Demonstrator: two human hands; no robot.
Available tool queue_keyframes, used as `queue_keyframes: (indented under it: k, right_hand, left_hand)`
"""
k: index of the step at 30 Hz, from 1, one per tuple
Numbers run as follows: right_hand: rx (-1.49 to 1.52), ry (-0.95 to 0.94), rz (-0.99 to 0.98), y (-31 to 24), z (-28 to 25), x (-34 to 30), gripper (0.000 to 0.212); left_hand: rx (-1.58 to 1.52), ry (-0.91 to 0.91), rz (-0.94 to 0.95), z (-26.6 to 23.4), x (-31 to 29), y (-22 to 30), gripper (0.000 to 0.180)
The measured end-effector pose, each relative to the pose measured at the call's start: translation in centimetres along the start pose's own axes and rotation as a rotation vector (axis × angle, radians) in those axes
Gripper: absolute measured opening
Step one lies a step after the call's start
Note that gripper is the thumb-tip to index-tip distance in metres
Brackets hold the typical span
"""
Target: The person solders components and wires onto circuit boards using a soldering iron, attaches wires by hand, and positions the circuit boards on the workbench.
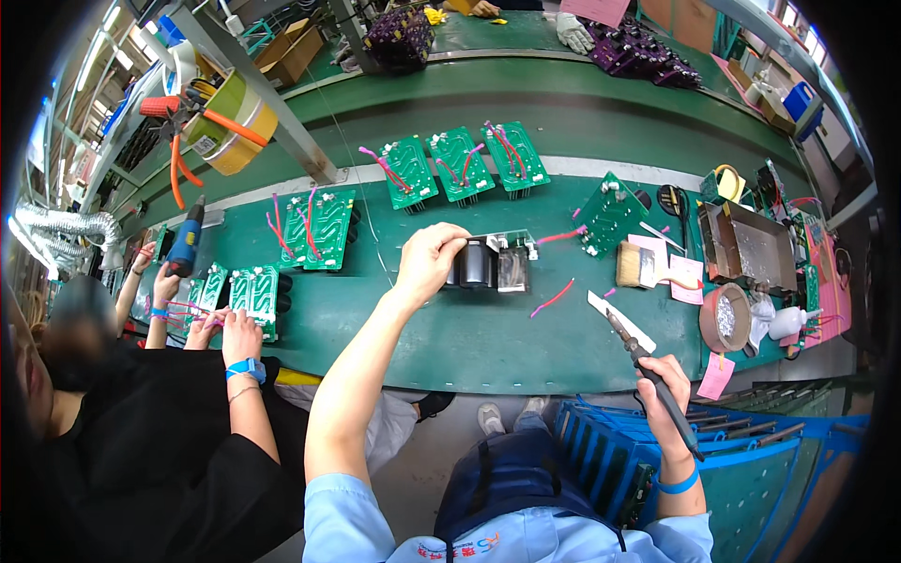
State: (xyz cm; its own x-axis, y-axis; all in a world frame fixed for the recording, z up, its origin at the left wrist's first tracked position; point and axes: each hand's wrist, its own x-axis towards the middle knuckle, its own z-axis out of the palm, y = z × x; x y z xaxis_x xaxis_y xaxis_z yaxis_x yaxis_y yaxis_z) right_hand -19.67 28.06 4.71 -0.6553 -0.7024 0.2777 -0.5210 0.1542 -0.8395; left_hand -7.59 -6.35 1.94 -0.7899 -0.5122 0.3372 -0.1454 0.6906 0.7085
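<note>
My left hand (430, 261) pinches the left end of a circuit board (512, 240), tipped on edge so its large black capacitors (478, 265) face me. A red wire (561, 235) sticks out from the board's right side. My right hand (666, 403) is closed round the handle of a soldering iron (668, 392), its tip pointing up and left over a white strip (623, 321), apart from the board. On the green bench between them lies a loose red wire (554, 297). Another green board (610, 216) leans beyond, at the right.
Several green boards with red wires (466, 167) stand at the back. At right are a brush (638, 266), a metal box (751, 249), a round dish (725, 317) and a white bottle (793, 324). A co-worker's hands (239, 333) handle boards at left. Pliers (178, 141) hang above.
</note>
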Motion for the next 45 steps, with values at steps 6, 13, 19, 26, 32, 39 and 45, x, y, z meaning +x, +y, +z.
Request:
queue_keyframes:
  k: [6,13,19,26,32,39,45]
  right_hand:
    - [0.005,-0.018,0.014,0.1,0.7,-0.3,0.024]
    - [0.007,-0.046,-0.008,0.4,1.7,-0.1,0.025]
    - [0.021,-0.076,-0.042,0.4,3.3,0.4,0.027]
    - [0.035,-0.076,-0.052,0.1,4.8,0.8,0.027]
    - [0.066,-0.097,-0.061,-0.1,5.6,0.8,0.027]
    - [0.053,-0.115,-0.098,-0.7,6.0,1.6,0.025]
    - [0.115,-0.089,-0.088,-0.8,5.2,3.2,0.016]
  left_hand:
    - [0.407,0.258,0.364,2.1,-1.3,-1.2,0.014]
    - [0.453,0.247,0.394,3.4,-5.7,-2.5,0.022]
    - [0.382,0.046,0.356,3.2,-9.4,-1.2,0.025]
    - [0.36,0.282,-0.262,-1.3,-9.6,-6.2,0.019]
    - [0.647,-0.025,-0.004,-0.9,-10.5,-8.5,0.025]
    - [0.761,-0.332,0.011,-0.8,-11.8,-5.8,0.017]
    - [0.507,-0.512,-0.32,-3.6,-15.6,0.1,0.017]
